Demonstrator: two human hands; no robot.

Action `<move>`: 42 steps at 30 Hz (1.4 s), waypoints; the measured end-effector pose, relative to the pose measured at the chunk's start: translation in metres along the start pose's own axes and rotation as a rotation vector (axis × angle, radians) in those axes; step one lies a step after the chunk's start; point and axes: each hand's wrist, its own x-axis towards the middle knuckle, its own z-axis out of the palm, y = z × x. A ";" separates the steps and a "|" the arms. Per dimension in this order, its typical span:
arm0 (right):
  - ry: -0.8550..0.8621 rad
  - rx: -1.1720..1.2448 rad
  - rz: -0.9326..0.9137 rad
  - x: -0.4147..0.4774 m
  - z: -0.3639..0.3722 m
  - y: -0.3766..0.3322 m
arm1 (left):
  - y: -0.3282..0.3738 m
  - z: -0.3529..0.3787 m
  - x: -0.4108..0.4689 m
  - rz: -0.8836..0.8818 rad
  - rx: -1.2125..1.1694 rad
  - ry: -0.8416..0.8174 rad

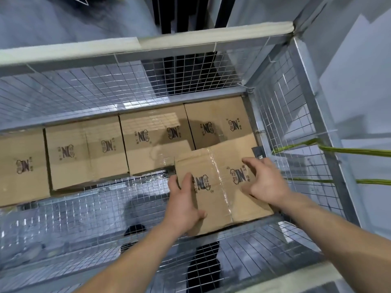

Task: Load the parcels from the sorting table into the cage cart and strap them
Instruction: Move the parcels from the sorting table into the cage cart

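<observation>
Cart: galvanised wire-mesh cage cart (63, 89), viewed from above, topped along the far wall with a cream padded rail (190, 37).

Back row: four brown cardboard boxes with dark printed logos (84, 153), stood side by side on the cart's floor against the far wall. Leftmost cut off by the picture's edge.

Left hand: left hand (184, 204), gripped the carton's left edge near the front corner. Fingers curled over the left side, thumb laid on the top face.

Parcel in hand: brown cardboard carton sealed with clear tape (220, 187), printed with the same logo. Placed inside the cart at the near right corner, close beside the right mesh wall and slightly askew to the row. Hid the near edge of the rightmost box. Set down or held off the floor: not discernible.

Right hand: right hand (266, 182), spread over the right half of the carton's top face. Fingers apart and bent, thumb held wide, nothing pinched. Fingertips touching or just above the cardboard: not discernible.

Straps: two green straps (359, 152), strung one above the other from the right mesh wall and off the right edge, clear of the carton.
</observation>
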 end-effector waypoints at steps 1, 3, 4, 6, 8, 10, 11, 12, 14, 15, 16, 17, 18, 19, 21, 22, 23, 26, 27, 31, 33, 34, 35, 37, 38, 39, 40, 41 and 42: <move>-0.008 -0.019 0.001 0.002 0.004 0.004 | -0.004 0.005 0.001 -0.002 -0.006 -0.001; -0.022 -0.063 0.008 0.007 0.012 0.011 | -0.011 0.017 0.005 0.005 0.001 -0.010; -0.034 -0.084 0.013 0.009 0.016 0.016 | -0.013 0.023 0.009 0.009 0.007 -0.018; -0.053 -0.140 0.029 0.015 0.023 0.024 | -0.015 0.035 0.017 0.004 0.016 -0.048; -0.057 -0.207 0.040 0.025 0.028 0.032 | -0.016 0.046 0.027 0.002 0.030 -0.075; -0.077 -0.275 0.034 0.035 0.033 0.040 | -0.017 0.056 0.039 0.006 0.056 -0.084; -0.084 -0.317 0.025 0.039 0.035 0.043 | -0.017 0.061 0.046 0.007 0.070 -0.089; -0.089 -0.359 0.017 0.044 0.038 0.046 | -0.018 0.066 0.052 0.008 0.085 -0.103; -0.110 -0.451 -0.005 0.050 0.044 0.051 | -0.017 0.074 0.062 0.031 0.099 -0.134; -0.140 -0.512 -0.015 0.053 0.049 0.054 | -0.016 0.078 0.067 0.060 0.099 -0.144; -0.184 -0.571 -0.027 0.056 0.057 0.057 | -0.016 0.082 0.072 0.085 0.101 -0.159; -0.242 -0.610 -0.040 0.058 0.064 0.059 | -0.016 0.086 0.078 0.096 0.103 -0.182; -0.307 -0.625 -0.044 0.059 0.070 0.060 | -0.017 0.089 0.084 0.096 0.107 -0.211; -0.364 -0.627 -0.039 0.060 0.073 0.059 | -0.016 0.091 0.089 0.097 0.112 -0.246; -0.436 -0.607 -0.021 0.061 0.078 0.060 | -0.012 0.093 0.097 0.099 0.110 -0.336; -0.452 -0.573 -0.005 0.063 0.079 0.062 | -0.009 0.093 0.100 0.090 0.106 -0.380; -0.461 -0.541 0.016 0.065 0.079 0.064 | -0.006 0.094 0.103 0.076 0.108 -0.411; -0.483 -0.482 0.037 0.071 0.073 0.074 | -0.003 0.095 0.107 0.063 0.147 -0.447; -0.481 -0.461 0.044 0.071 0.070 0.075 | -0.005 0.094 0.107 0.068 0.154 -0.450; -0.373 -0.379 0.009 0.060 0.061 0.066 | -0.005 0.071 0.091 0.087 0.210 -0.411; -0.301 -0.345 -0.026 0.048 0.051 0.050 | 0.001 0.051 0.075 0.135 0.248 -0.324; -0.263 -0.323 -0.037 0.040 0.045 0.041 | 0.005 0.039 0.066 0.155 0.284 -0.277; -0.231 -0.302 -0.046 0.031 0.039 0.029 | 0.009 0.026 0.057 0.171 0.337 -0.234; -0.155 -0.261 -0.070 0.010 0.023 0.004 | 0.020 -0.005 0.037 0.221 0.478 -0.162; -0.107 -0.245 -0.082 -0.001 0.014 -0.010 | 0.026 -0.021 0.025 0.261 0.546 -0.121; -0.058 -0.230 -0.093 -0.015 0.004 -0.025 | 0.034 -0.039 0.014 0.303 0.601 -0.077; -0.010 -0.215 -0.102 -0.029 -0.006 -0.041 | 0.043 -0.057 0.001 0.342 0.639 -0.034; 0.039 -0.203 -0.113 -0.045 -0.018 -0.057 | 0.052 -0.077 -0.012 0.373 0.665 -0.002; 0.091 -0.193 -0.125 -0.062 -0.029 -0.073 | 0.061 -0.097 -0.026 0.398 0.683 0.020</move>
